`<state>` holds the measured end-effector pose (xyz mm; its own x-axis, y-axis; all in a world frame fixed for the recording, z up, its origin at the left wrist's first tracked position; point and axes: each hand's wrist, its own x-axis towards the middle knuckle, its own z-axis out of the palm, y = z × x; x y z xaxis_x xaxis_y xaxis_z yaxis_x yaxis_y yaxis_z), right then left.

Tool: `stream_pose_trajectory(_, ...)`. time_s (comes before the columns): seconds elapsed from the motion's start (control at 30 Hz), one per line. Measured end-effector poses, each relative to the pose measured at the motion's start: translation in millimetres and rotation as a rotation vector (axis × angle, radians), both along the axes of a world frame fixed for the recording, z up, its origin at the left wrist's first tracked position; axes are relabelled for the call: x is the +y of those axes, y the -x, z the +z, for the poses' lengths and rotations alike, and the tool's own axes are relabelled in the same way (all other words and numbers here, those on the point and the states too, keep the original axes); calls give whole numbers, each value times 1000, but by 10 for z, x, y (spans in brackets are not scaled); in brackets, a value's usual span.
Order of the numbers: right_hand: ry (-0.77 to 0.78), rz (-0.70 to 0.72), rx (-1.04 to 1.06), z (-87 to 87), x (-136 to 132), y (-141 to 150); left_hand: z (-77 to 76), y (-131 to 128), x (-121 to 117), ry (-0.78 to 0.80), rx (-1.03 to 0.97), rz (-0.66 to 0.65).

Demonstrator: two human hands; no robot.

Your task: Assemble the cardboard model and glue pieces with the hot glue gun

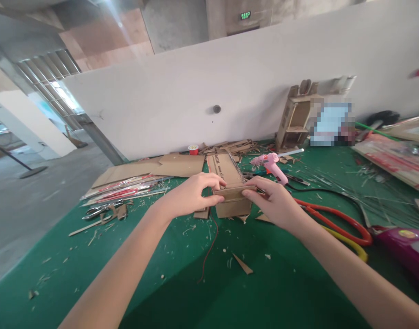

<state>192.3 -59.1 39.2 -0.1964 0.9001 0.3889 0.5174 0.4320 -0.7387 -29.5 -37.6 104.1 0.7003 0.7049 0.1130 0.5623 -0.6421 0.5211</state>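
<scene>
Between my two hands is a narrow cardboard strip (234, 193), lying across the near end of a cardboard box (226, 169) with printed letters. My left hand (197, 194) pinches the strip's left end between thumb and fingers. At its other end, my right hand (269, 198) grips it the same way, thumb toward me. The box's front face (233, 209) shows below the strip. Whether strip and box are joined cannot be made out. A thin red wire (211, 249) trails over the green table from beneath the box. Just beyond my right hand rests a pink glue gun (273, 165).
Flat cardboard sheets (154, 169), packaged sticks (127, 188) and scissors (101, 210) lie left. A cardboard structure (295, 119) stands at the back right, near a blurred screen (331, 121). Orange-handled scissors (353, 230) and a purple object (403, 246) lie right. Scraps litter the green table (154, 283).
</scene>
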Motion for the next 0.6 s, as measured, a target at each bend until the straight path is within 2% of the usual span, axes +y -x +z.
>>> stream_pose_trajectory(0.6,-5,8,7,-18,-1,0,-2,10,-2,64,-2,23)
